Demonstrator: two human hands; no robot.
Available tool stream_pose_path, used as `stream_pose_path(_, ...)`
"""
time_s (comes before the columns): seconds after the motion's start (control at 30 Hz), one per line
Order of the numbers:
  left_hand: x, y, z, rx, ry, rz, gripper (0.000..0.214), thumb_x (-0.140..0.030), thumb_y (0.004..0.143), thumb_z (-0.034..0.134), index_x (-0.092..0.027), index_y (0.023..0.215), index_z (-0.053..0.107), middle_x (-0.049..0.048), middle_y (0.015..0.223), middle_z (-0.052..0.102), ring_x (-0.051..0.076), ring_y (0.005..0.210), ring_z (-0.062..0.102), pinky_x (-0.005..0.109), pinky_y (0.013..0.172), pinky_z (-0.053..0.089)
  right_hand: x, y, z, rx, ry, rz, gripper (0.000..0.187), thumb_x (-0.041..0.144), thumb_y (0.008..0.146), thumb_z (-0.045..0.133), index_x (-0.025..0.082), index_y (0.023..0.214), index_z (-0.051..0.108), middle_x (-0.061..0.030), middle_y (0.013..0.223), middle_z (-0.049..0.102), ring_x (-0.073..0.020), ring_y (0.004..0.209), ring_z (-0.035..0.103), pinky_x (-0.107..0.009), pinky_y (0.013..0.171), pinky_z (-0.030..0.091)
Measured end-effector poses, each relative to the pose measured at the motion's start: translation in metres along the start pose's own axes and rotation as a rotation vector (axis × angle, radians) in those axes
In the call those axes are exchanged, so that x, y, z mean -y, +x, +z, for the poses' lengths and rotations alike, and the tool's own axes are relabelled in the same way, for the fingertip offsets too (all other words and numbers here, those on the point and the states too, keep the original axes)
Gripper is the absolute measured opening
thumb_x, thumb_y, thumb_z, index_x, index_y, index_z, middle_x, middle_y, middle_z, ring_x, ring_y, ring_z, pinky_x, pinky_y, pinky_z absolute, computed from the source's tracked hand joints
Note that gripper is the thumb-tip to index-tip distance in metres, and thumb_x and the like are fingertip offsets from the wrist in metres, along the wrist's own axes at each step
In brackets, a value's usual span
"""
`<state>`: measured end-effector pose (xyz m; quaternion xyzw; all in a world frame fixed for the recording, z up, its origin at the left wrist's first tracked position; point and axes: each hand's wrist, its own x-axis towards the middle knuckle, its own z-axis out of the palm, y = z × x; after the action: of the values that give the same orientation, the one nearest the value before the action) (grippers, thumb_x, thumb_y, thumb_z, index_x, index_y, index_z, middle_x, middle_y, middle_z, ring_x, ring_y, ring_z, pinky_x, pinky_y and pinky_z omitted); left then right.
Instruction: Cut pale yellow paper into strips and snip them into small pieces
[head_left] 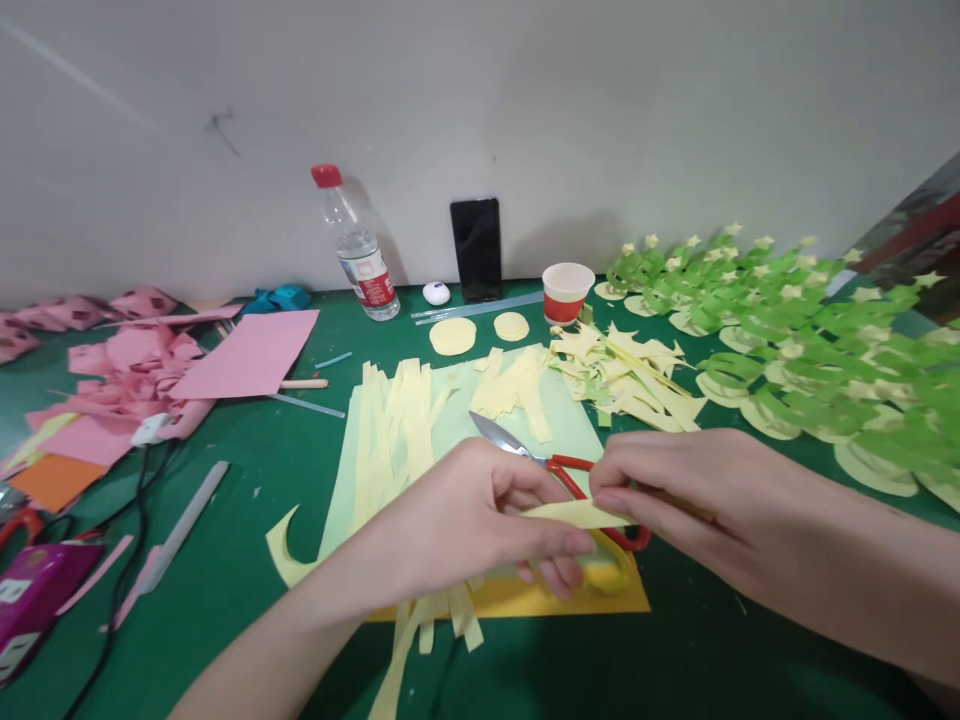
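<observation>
paper strip | pale yellow, flat, level | over red-handled scissors

Green table top full of cut paper.

By the back wall, a clear plastic bottle with a red cap, a small white oval thing, a flat black phone stood on end, a red and white paper cup. In the middle, two round pale yellow paper discs, a big pale green paper sheet, a deep yellow paper sheet. On the left, a flat pink paper sheet, a heap of pink paper scraps, an orange card. On the right, rows of green paper trees with little yellow stars.
</observation>
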<state>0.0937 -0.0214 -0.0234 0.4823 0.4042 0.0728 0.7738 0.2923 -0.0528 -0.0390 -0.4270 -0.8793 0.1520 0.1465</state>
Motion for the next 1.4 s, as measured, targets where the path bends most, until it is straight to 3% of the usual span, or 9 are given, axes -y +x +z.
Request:
stream_pose_path(0.13,0.001,0.001,-0.001,0.023,-0.026,0.047,0.007,-0.019,0.073,0.069,-0.013,0.07,0.067,-0.0046,0.059,0.067,0.005,0.054,0.062,0.011,0.056,0.05,0.003,0.004,-0.002,0.002,0.051,0.004,0.033,0.024,0.093,0.034,0.02,0.068,0.055,0.0003,0.061,0.057,-0.0117,0.054,0.05,-0.023,0.05,0.034)
stream_pose_path(0.5,0.001,-0.001,0.0,0.03,-0.021,0.036,0.017,-0.026,0.072,0.071,-0.011,0.065,0.067,-0.0048,0.052,0.064,0.005,0.051,0.062,0.012,0.057,0.051,0.007,0.002,-0.004,0.009,0.125,0.029,0.029,0.022,0.092,0.036,0.02,0.068,0.05,0.0034,0.059,0.052,-0.0088,0.052,0.047,-0.022,0.048,0.031)
stream_pose_path(0.7,0.004,0.0,0.0,0.017,0.021,0.031,0.012,-0.024,0.074,0.069,-0.014,0.068,0.068,-0.0035,0.062,0.069,0.007,0.059,0.065,0.013,0.059,0.052,0.012,0.006,-0.005,0.1,0.234,0.08,0.029,0.03,0.09,0.042,0.02,0.068,0.058,0.0027,0.061,0.058,-0.0096,0.055,0.051,-0.022,0.05,0.033)
stream_pose_path(0.9,0.005,-0.002,0.001,-0.047,0.13,0.081,0.01,-0.022,0.076,0.067,-0.015,0.071,0.072,-0.0034,0.064,0.071,0.007,0.064,0.067,0.01,0.062,0.051,0.013,0.013,-0.007,0.142,0.154,0.16,0.036,0.026,0.086,0.036,0.018,0.055,0.052,0.003,0.047,0.05,-0.0082,0.042,0.039,-0.022,0.039,0.023)
stream_pose_path(1.13,0.0,-0.004,-0.012,-0.117,0.178,0.087,0.009,-0.021,0.071,0.072,-0.016,0.064,0.072,-0.0033,0.059,0.071,0.008,0.058,0.067,0.011,0.058,0.052,-0.004,0.016,-0.03,0.143,0.289,0.235,0.033,0.03,0.078,0.042,0.019,0.051,0.058,0.0014,0.044,0.055,-0.0092,0.039,0.046,-0.021,0.038,0.031)
stream_pose_path(1.27,-0.004,-0.006,-0.016,-0.141,0.129,0.082,0.009,-0.022,0.069,0.073,-0.015,0.064,0.072,-0.0019,0.058,0.07,0.01,0.056,0.067,0.014,0.057,0.053,-0.021,0.012,-0.049,0.244,0.364,0.259,0.029,0.031,0.079,0.048,0.02,0.054,0.06,0.0018,0.047,0.057,-0.009,0.043,0.05,-0.02,0.04,0.033)
stream_pose_path(1.4,-0.006,-0.006,-0.014,-0.123,0.111,0.043,0.011,-0.021,0.067,0.075,-0.014,0.061,0.07,-0.0018,0.057,0.069,0.009,0.055,0.065,0.015,0.057,0.052,-0.029,0.01,-0.054,0.313,0.285,0.205,0.031,0.029,0.083,0.044,0.02,0.058,0.06,0.0016,0.051,0.056,-0.0087,0.047,0.049,-0.021,0.043,0.033)
